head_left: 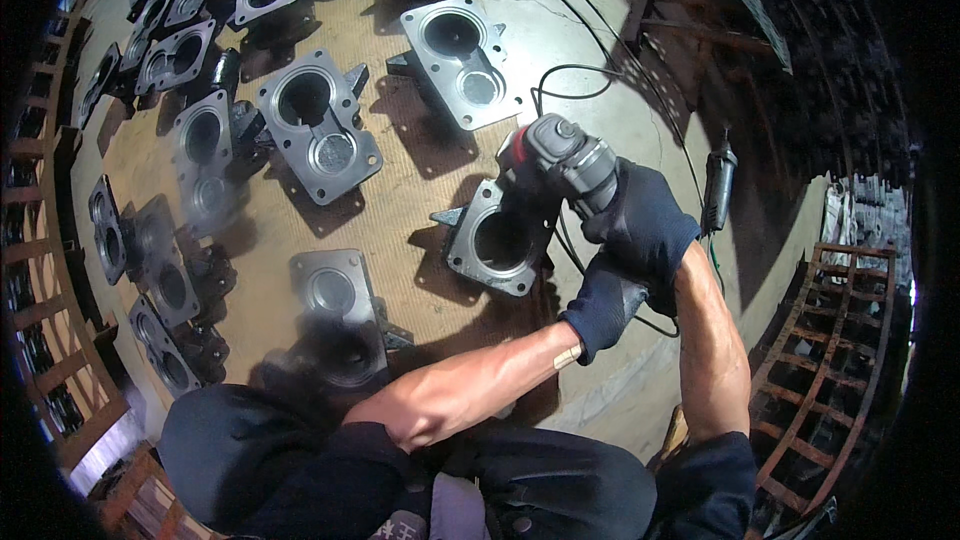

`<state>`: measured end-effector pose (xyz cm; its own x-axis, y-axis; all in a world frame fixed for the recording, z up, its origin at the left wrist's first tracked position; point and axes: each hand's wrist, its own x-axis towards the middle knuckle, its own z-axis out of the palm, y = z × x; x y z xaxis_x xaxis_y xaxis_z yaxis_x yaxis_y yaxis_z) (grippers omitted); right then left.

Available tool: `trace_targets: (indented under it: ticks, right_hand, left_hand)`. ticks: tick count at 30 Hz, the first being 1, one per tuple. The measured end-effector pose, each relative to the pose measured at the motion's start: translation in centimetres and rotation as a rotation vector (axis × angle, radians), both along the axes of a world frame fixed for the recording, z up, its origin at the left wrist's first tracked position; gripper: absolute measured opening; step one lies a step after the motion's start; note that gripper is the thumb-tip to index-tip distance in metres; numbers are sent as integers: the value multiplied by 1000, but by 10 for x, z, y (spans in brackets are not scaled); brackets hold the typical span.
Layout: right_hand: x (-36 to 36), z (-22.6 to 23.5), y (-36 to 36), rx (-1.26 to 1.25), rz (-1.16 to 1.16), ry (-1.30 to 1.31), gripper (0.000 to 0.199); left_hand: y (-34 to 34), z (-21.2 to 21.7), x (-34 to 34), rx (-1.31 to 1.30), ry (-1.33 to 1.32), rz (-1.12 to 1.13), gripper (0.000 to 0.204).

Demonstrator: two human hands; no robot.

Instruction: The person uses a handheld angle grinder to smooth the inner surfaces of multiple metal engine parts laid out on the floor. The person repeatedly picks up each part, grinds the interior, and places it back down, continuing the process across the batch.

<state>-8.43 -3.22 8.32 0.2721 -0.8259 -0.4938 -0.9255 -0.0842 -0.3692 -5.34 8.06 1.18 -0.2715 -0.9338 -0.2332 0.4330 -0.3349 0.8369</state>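
Observation:
Both my hands wear dark gloves and grip a grey angle grinder (578, 165). My right hand (648, 220) is closed round its body just behind the metal gear head. Lower down, my left hand (606, 305) is closed at the rear end, partly hidden by the right hand and forearm. The grinder's head hangs over the upper right part of a grey metal casting (466, 248) with a large round bore. Its disc is mostly hidden, and I cannot tell whether it touches the casting. Above the grinder lies another casting (423, 38) with two round openings.
Several similar castings (318, 180) stand on brown cardboard (395, 225) to the left, some blurred. A black cord (577, 96) loops over the floor beside the grinder. A slim black power tool (717, 190) lies to the right. Rusty metal racks (828, 380) line both sides.

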Motion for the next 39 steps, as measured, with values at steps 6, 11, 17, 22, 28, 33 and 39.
trace_targets:
  ticks: [6, 11, 17, 22, 28, 33, 39]
  right_hand:
    - [11, 4, -1, 21, 123, 36, 55]
    - [4, -4, -11, -33, 2, 24, 57]
    - [8, 3, -1, 6, 80, 22, 57]
    - [4, 2, -10, -34, -5, 99, 53]
    - [7, -2, 5, -15, 110, -7, 52]
    - [-9, -5, 3, -46, 33, -24, 50]
    - [11, 0, 28, -4, 185, 1, 54]
  left_hand:
    - [2, -25, -18, 35, 234, 61, 33]
    - [-11, -19, -2, 6, 276, 7, 33]
    - [5, -29, -23, -26, 263, 104, 33]
    - [-11, -7, 2, -23, 58, -47, 33]
    - [9, -31, -26, 234, 634, 149, 30]
    - [-3, -12, -7, -57, -5, -9, 31]
    - [40, -45, -27, -51, 33, 94, 38]
